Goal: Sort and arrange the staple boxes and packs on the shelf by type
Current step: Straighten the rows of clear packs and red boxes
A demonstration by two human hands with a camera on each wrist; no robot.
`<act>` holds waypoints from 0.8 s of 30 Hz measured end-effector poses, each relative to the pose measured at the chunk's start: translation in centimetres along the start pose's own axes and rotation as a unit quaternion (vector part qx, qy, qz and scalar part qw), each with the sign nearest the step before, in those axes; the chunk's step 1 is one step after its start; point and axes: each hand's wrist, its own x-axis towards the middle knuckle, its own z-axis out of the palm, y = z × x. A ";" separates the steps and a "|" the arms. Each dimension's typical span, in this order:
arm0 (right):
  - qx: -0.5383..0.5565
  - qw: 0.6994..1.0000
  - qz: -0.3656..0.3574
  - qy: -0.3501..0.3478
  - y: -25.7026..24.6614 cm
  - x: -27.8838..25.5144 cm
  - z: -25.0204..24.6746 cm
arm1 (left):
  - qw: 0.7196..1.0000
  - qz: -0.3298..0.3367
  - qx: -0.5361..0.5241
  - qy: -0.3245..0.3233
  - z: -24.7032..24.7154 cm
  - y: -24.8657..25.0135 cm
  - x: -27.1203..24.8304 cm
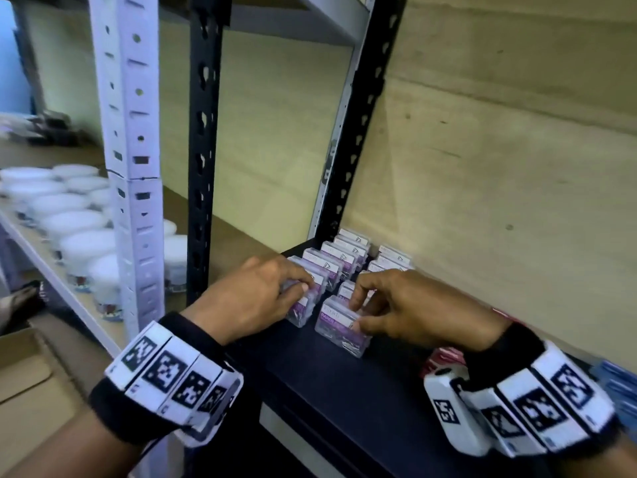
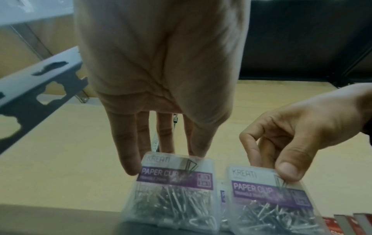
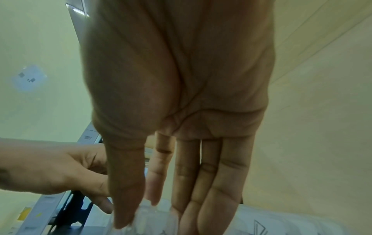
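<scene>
Two rows of clear paper clip boxes (image 1: 339, 260) with purple labels stand on the black shelf (image 1: 344, 384). My left hand (image 1: 300, 288) grips the front box of the left row (image 1: 301, 313). The left wrist view shows this box (image 2: 173, 182) with my left hand (image 2: 165, 159) pinching its top edge. My right hand (image 1: 356, 315) pinches the front box of the right row (image 1: 339, 331) between thumb and fingers. That box (image 2: 271, 200) tilts toward me, my right hand (image 2: 269, 168) on its top. In the right wrist view my right hand (image 3: 153, 221) closes over a clear box (image 3: 155, 217).
Red packs (image 1: 444, 360) and blue boxes (image 1: 617, 384) lie on the shelf under my right wrist. A black upright (image 1: 203, 150) and a white upright (image 1: 134, 167) stand to the left. White-lidded jars (image 1: 69, 229) fill the neighbouring shelf. A cardboard box (image 1: 20, 374) sits lower left.
</scene>
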 end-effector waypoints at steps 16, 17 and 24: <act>0.060 0.998 -0.011 -0.029 0.4 -3.7 0.3 | 0.999 0.034 0.032 -0.027 0.2 2.9 -1.3; 0.063 0.998 -0.011 -0.029 0.5 -4.0 0.4 | 0.998 0.037 0.034 -0.030 0.2 3.0 -1.4; 0.071 0.997 -0.021 -0.023 0.9 -5.1 0.5 | 0.997 0.050 0.043 -0.037 0.2 3.6 -1.9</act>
